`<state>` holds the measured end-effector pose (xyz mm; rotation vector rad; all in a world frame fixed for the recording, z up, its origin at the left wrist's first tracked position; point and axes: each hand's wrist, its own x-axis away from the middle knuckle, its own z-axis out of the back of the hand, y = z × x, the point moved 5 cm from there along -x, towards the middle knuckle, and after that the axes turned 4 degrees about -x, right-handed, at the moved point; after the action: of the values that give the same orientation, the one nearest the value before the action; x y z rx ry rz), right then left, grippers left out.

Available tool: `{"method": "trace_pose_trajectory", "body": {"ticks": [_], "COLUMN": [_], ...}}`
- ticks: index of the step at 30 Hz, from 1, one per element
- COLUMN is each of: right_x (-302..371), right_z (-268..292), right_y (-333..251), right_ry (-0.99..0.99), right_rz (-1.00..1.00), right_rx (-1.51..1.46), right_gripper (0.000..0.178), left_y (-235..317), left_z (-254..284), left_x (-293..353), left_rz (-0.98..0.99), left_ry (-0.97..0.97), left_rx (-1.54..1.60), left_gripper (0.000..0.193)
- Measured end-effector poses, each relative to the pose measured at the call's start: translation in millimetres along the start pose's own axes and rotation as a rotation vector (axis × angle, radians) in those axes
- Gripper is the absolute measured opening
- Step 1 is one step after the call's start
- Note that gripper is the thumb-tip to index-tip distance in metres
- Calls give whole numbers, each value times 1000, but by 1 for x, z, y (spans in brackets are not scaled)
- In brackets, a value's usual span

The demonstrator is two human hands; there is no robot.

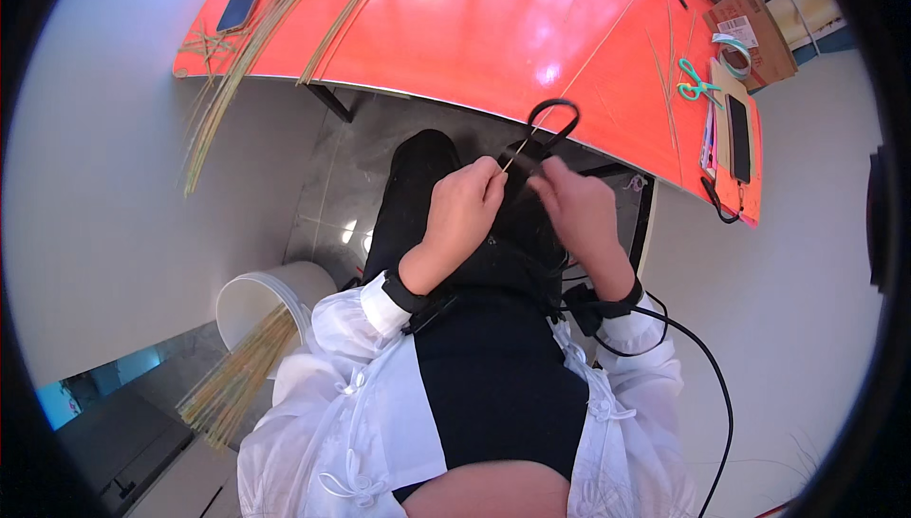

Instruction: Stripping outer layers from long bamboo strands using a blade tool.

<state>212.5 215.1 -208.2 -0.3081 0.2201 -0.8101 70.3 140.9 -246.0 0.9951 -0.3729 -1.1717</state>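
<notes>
Over my lap, my left hand (462, 212) pinches a long thin straw-coloured strand (588, 65) between thumb and fingers. From there the strand runs up and to the right across the red table. Close beside it, my right hand (581, 212) is closed and blurred by motion. A dark tool with a black loop (575, 120), perhaps a scissors handle, sticks out past its fingers. Its dark, smeared part lies between the two hands, by the strand. Whether it touches the strand I cannot tell.
Bundles of straw-coloured strands (270, 29) overhang the red table (455, 34) at left, near a phone (245, 0). Turquoise scissors (697, 82), tape (734, 58), another phone (737, 138) and a cardboard box (759, 34) are at right. A white bucket (249, 295) holds more strands. A black cable (716, 376) trails from my right wrist.
</notes>
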Motion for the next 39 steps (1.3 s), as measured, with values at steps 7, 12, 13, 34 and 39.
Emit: {"method": "trace_pose_trajectory", "body": {"ticks": [7, 12, 13, 34, 39], "right_x": [4, -9, -4, -1, 1], "right_z": [-4, 4, 1, -8, -1], "right_y": [-2, 12, 9, 8, 5], "right_ry": [32, 81, 82, 43, 84], "right_rz": [63, -71, -72, -15, -50], "right_rx": [-3, 81, 82, -11, -12], "right_gripper": [25, 26, 26, 25, 25], "left_y": [2, 1, 1, -6, -4], "left_z": [0, 1, 1, -2, -2], "left_x": [-1, -1, -2, -1, -5], "left_rz": [5, 12, 6, 107, 82], "left_ry": [-17, 4, 1, -41, -25], "left_rx": [-15, -13, -13, 65, 50], "left_gripper": [15, 15, 15, 15, 15]}}
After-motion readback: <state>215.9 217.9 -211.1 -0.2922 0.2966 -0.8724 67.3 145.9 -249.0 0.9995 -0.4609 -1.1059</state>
